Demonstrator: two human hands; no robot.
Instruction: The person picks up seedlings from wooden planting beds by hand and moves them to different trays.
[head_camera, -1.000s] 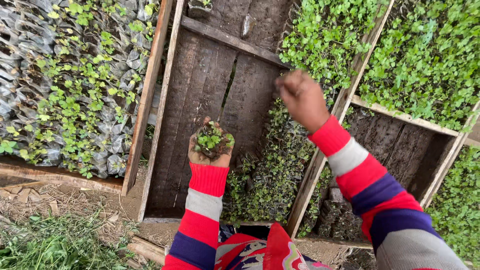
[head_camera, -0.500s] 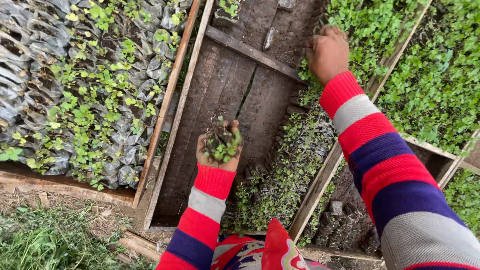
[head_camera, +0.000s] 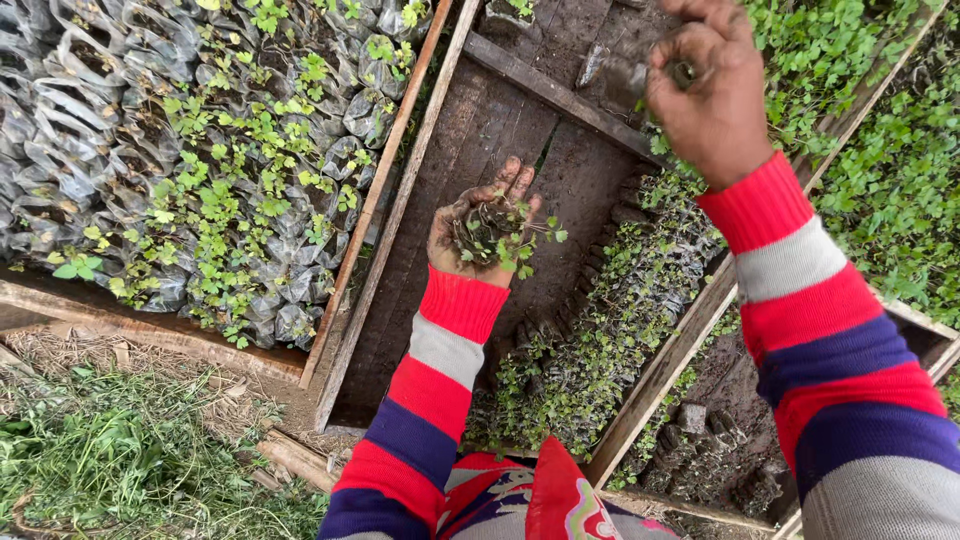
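My left hand (head_camera: 478, 232), palm up and soiled, cups a bunch of small green seedlings (head_camera: 497, 236) with dark earth over the bare boards of a wooden bed (head_camera: 440, 180). My right hand (head_camera: 713, 95) is raised at the top right, over the far end of the same bed, with its fingers curled around a small dark soil-filled bag (head_camera: 628, 72). Both arms wear red, grey and purple striped sleeves. A patch of small planted bags (head_camera: 600, 340) fills the bed's near right part.
A bed of clear plastic bags with young plants (head_camera: 180, 160) lies to the left behind a plank (head_camera: 375, 190). Dense green seedling beds (head_camera: 880, 170) lie to the right. Grass and dry straw (head_camera: 120, 460) are at the lower left. Several dark empty bags (head_camera: 720, 450) sit at the lower right.
My right hand has drawn back from the far seedlings and now holds a small dark bag. My left hand, still cupping the seedlings, has opened its fingers a little. The view has shifted.
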